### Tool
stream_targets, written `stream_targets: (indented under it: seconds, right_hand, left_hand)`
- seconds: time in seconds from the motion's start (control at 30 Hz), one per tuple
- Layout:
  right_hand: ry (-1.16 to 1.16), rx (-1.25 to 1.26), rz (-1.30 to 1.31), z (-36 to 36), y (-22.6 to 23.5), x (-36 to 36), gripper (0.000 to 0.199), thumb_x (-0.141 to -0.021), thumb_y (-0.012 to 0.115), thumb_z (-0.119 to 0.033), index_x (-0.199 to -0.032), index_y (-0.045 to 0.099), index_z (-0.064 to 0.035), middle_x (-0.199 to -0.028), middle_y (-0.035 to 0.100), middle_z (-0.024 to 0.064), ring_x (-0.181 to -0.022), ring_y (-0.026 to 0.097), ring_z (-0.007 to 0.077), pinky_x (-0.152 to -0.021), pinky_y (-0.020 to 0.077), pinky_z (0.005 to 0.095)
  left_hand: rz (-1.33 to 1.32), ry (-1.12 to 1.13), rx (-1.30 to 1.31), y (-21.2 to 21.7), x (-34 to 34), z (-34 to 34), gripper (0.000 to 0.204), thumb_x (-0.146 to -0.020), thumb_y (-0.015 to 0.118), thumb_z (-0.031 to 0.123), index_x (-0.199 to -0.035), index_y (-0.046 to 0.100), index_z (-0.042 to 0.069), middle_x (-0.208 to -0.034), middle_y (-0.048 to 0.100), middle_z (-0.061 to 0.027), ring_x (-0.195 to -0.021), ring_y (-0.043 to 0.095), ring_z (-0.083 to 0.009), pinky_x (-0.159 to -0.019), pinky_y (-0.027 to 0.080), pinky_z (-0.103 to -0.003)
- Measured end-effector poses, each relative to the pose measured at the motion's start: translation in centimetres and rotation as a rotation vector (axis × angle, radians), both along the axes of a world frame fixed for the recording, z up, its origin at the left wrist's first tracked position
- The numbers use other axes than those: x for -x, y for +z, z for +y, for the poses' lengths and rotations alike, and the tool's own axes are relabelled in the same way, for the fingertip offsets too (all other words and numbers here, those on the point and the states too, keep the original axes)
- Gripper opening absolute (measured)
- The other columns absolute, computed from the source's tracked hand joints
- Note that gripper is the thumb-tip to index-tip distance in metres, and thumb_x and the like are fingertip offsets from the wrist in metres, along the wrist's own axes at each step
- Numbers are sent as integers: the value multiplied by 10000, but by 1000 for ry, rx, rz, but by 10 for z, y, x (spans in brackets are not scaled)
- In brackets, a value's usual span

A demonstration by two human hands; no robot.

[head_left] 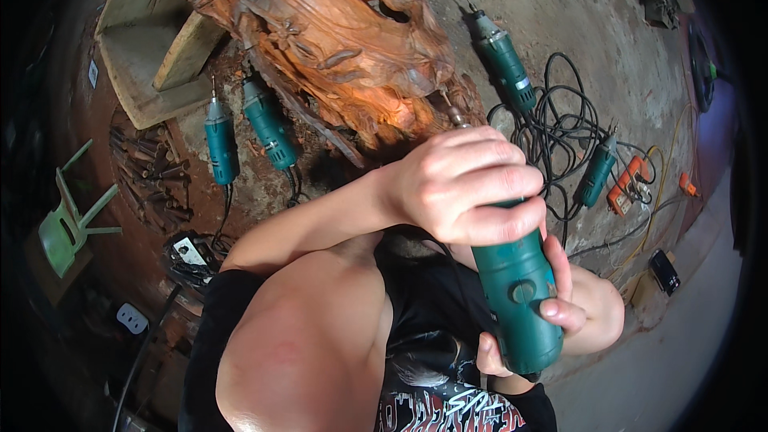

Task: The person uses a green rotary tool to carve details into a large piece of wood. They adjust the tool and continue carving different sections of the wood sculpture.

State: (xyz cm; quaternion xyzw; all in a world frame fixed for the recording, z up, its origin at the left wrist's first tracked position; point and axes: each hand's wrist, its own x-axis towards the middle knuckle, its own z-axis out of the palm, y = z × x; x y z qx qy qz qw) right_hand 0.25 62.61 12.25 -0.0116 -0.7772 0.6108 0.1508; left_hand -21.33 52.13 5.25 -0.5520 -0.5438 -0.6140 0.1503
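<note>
Both my hands are closed on a green electric die grinder (520, 296). My left hand (472, 184) wraps over its front part from above, with the knuckles up. My right hand (562, 304) grips the rear body from beneath, and most of its palm is hidden behind the tool. The grinder's metal nose and bit (456, 114) point away from me, at the lower right end of a reddish-brown carved wood piece (336, 40). Whether the bit touches the wood I cannot tell. The carving has flowing folds and rough, root-like edges.
More green grinders lie around: two on the left (220, 144), one at the upper right (506, 64), another at the right (598, 172). Black cables (560, 124) tangle near an orange power strip (628, 184). Loose bits (148, 168), a green stool (64, 228) and a phone (664, 272) are also there.
</note>
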Motion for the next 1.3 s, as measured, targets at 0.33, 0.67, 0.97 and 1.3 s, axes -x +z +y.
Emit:
stream_targets:
  seconds: [0.33,0.67,0.97,1.3]
  right_hand:
    - [40,-88,66,-14,-6,19,1123,-662,869,-278,-1582,241,-136,-1601,348,256,-1473,409,405,-1242,263,460]
    - [165,40,98,0,-28,23,1024,-678,846,-274,-1538,306,-140,-1616,338,246,-1501,384,416,-1248,277,449]
    - [262,-31,-133,22,-20,-4,1192,-599,884,-264,-1589,266,-18,-1537,450,192,-1434,465,321,-1218,323,387]
    - [174,-13,-226,27,-15,-11,1262,-563,897,-269,-1606,257,39,-1491,507,163,-1401,504,283,-1216,324,361]
  left_hand:
    - [131,119,28,3,4,-20,290,-780,857,158,-1031,727,92,-900,694,-68,-726,653,-221,-574,555,-324]
    - [133,168,42,-5,8,-22,287,-756,842,135,-1012,721,95,-882,684,-68,-689,647,-227,-548,527,-316]
    - [138,151,35,-7,12,-21,312,-739,866,172,-1004,720,96,-873,680,-68,-687,644,-217,-558,519,-307]
    - [135,176,29,-8,8,-17,300,-748,871,184,-993,718,101,-864,674,-52,-690,644,-206,-553,515,-299]
